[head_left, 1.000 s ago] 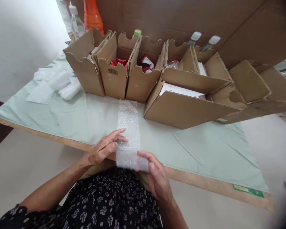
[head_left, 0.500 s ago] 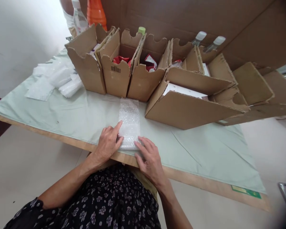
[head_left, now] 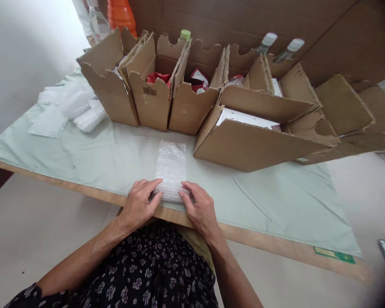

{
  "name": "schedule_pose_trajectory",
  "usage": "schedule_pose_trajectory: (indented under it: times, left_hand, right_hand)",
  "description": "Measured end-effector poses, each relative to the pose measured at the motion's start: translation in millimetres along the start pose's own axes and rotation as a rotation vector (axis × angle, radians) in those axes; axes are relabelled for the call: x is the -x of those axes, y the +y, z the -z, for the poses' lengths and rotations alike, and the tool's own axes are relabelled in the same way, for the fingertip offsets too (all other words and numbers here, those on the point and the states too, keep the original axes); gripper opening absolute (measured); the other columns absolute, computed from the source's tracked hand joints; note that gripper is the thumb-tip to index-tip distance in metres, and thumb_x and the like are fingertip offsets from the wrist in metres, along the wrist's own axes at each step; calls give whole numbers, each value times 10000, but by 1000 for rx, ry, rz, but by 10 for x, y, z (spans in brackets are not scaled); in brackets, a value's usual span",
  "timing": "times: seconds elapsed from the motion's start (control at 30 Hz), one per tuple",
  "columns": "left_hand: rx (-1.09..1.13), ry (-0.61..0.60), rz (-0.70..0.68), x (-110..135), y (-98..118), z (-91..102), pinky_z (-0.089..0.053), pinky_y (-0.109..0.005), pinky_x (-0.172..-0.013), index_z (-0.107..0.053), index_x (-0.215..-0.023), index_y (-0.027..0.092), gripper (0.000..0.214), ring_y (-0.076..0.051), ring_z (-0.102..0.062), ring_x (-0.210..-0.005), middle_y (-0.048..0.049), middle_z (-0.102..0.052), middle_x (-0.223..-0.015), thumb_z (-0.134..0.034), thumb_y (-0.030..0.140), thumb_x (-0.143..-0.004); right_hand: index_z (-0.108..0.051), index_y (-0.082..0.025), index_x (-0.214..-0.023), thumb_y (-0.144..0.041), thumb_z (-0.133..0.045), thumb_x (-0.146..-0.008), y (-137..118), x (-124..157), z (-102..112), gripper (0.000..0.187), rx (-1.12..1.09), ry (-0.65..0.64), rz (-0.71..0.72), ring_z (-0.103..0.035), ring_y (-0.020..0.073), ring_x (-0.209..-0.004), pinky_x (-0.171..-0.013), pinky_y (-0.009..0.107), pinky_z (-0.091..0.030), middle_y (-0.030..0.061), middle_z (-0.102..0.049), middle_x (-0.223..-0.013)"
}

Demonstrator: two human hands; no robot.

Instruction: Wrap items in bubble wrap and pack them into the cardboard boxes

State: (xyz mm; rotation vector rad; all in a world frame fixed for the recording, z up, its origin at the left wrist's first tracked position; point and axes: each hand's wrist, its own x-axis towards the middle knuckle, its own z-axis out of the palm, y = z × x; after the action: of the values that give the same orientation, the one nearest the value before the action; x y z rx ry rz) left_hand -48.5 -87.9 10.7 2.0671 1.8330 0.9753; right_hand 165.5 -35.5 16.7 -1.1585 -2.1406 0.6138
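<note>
A strip of clear bubble wrap (head_left: pixel 171 164) lies lengthwise on the pale green table cover (head_left: pixel 83 149), its near end rolled or folded at the table's front edge. My left hand (head_left: pixel 140 203) presses on the near left corner of that roll, fingers curled over it. On the near right corner rests my right hand (head_left: pixel 199 208), its fingers likewise bent onto the wrap. Both hands grip the rolled end between them.
A row of open cardboard boxes (head_left: pixel 154 92) with red packets stands behind the wrap; a larger low box (head_left: pixel 250 143) lies to the right. More bubble wrap pieces (head_left: pixel 80 113) sit at the far left. Bottles (head_left: pixel 122 15) stand at the back.
The loose near end of the wrap, hanging over the edge a second ago, has been folded up onto the table. Both hands now rest together on the rolled end, and the strip looks shorter.
</note>
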Motion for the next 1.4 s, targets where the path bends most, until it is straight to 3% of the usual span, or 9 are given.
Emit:
schedule_pose_trajectory:
  times: [0.1, 0.27, 0.4, 0.5, 0.6, 0.8, 1.03, 1.27, 1.4]
  left_hand:
    - [-62, 1, 4, -77, -31, -68, -527, -381, -730, -686, -1227, 130, 279, -213, -625, -715, -46, -707, -800, -582, 218, -983]
    - [-102, 21, 6, -76, -32, -52, -552, -435, -822, -660, -1263, 147, 291, -260, -668, -892, -110, -723, -1003, -566, 243, -1005]
    - [-24, 9, -126, -1, 15, 92, -515, -495, -1007, -625, -1305, 194, 331, -313, -610, -1211, -157, -662, -1318, -639, 294, -989]
    - [45, -49, -183, -16, 4, 131, -519, -450, -949, -638, -1256, 207, 250, -254, -656, -1059, -89, -739, -1104, -573, 200, -1015]
    - [16, -33, -118, -156, -82, 35, -527, -415, -851, -669, -1213, 201, 222, -229, -665, -906, -65, -747, -975, -550, 209, -1025]
    - [-80, 38, -46, -405, -194, -112, -524, -458, -937, -700, -1206, 177, 255, -287, -650, -1061, -126, -723, -1145, -627, 291, -990]
    - [122, -72, -139, -113, -32, 108, -520, -452, -950, -655, -1291, 207, 296, -250, -659, -1010, -82, -749, -1065, -602, 260, -1005]
    - [-142, 0, 34, -435, -235, -130, -517, -442, -899, -698, -1216, 183, 299, -288, -648, -1006, -110, -736, -1079, -664, 325, -955]
    - [-166, 32, 44, -450, -248, -141, -520, -453, -925, -701, -1202, 178, 296, -295, -648, -1034, -120, -718, -1104, -630, 355, -976]
  right_hand:
    - [-704, -217, -1218, -284, -599, -1025, 3, 46, 5, 229, 97, 128, 121, -693, 257, -1116, -935, 423, -548, 117, -751, -1211]
    - [-709, -230, -1220, -208, -572, -1024, 37, 84, -24, 240, 220, -87, 266, -603, 304, -1324, -994, 473, -505, 103, -721, -1350]
    - [-713, -232, -1223, -218, -526, -1057, 31, 7, 3, 250, 112, -135, 214, -683, 259, -1174, -983, 452, -505, 79, -782, -1198]
    - [-700, -242, -1254, -291, -512, -1072, 18, -35, 52, 266, 17, -168, 142, -714, 232, -1021, -941, 433, -530, 69, -793, -1111]
    - [-657, -249, -1342, -347, -492, -1075, 33, -50, 44, 328, 107, -65, 96, -683, 266, -1141, -970, 459, -528, 101, -754, -1243]
    - [-649, -217, -1348, -248, -578, -1018, 89, -120, -66, 339, 319, -83, 219, -564, 331, -1358, -1042, 508, -463, 134, -666, -1432]
    - [-691, -253, -1313, -318, -552, -1050, 30, -106, 75, 305, 54, -231, 137, -682, 252, -1101, -994, 452, -497, 68, -785, -1170]
    - [-611, -223, -1407, -408, -532, -1049, 79, -130, -31, 410, 243, -25, 83, -607, 316, -1232, -1000, 480, -484, 150, -668, -1369]
    - [-647, -210, -1353, -408, -601, -1015, 78, -175, -125, 394, 299, -79, 153, -572, 339, -1284, -1024, 505, -460, 160, -645, -1417]
